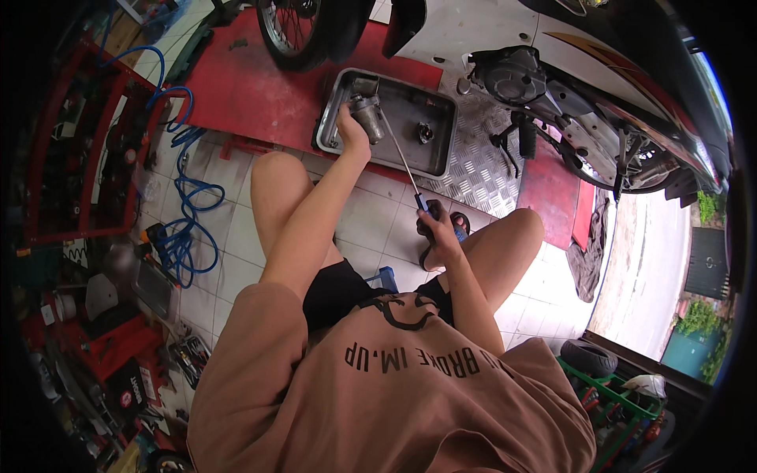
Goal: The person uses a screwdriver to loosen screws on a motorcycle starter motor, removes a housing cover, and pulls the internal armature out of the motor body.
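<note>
My left hand (354,132) is closed around a grey, cylindrical metal part (369,124), held over the metal tray (406,102). In my right hand (438,224) is the blue handle of a long screwdriver (404,160). Its thin shaft slants up and left, and the tip end meets the upper side of the metal part in the picture; the exact contact point is too small to make out. A small dark metal piece (425,132) lies in the tray, right of my left hand.
The tray rests on a red platform (252,87) beside a diamond-patterned metal plate (481,169). A motorcycle (505,75) stands beyond and to the right. A coiled blue hose (189,205) lies on the tiled floor at left, near a red tool rack (71,142).
</note>
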The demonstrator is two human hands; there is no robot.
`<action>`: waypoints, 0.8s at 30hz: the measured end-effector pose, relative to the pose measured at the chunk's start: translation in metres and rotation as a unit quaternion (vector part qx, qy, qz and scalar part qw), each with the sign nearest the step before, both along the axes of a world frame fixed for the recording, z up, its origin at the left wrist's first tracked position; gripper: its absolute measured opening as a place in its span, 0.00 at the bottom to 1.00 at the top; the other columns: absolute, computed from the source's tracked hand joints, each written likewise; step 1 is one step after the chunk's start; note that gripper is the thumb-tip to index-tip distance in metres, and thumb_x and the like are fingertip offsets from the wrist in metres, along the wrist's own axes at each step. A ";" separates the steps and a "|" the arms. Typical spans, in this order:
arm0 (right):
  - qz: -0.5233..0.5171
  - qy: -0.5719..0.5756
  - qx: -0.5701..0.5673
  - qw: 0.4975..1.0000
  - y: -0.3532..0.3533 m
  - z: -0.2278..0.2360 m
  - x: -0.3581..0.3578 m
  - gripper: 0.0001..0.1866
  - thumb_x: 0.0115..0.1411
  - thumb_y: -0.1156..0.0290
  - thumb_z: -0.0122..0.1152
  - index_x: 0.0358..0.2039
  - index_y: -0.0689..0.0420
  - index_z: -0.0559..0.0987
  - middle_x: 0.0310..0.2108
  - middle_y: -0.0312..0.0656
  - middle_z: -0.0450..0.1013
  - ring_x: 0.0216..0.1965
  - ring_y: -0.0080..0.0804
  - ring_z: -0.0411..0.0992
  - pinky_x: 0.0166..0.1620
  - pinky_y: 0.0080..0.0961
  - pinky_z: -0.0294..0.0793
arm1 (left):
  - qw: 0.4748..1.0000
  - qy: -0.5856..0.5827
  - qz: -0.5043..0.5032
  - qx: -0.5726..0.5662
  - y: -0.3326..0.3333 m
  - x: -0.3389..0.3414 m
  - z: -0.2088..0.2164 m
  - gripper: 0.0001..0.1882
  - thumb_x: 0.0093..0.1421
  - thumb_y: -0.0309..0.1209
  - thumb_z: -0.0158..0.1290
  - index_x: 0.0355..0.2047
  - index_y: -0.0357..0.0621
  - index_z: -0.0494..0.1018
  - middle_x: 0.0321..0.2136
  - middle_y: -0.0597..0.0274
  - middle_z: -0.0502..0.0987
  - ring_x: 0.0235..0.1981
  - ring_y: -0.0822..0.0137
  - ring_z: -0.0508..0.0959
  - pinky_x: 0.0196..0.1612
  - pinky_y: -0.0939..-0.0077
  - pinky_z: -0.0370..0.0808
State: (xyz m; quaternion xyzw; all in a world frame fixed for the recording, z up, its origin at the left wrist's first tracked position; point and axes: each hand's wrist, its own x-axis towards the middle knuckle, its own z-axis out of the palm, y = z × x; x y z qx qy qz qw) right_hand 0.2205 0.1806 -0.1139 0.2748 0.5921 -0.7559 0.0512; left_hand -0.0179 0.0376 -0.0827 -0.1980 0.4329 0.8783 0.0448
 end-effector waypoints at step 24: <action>0.029 0.016 -0.032 0.999 -0.005 0.005 -0.003 0.11 0.60 0.71 0.62 0.38 0.62 0.72 0.24 0.34 0.67 0.23 0.21 0.65 0.26 0.19 0.62 | 0.999 -0.024 0.036 0.021 0.002 -0.003 -0.005 0.19 0.63 0.43 0.39 0.38 0.43 0.72 0.33 0.61 0.74 0.32 0.66 0.75 0.38 0.72 0.71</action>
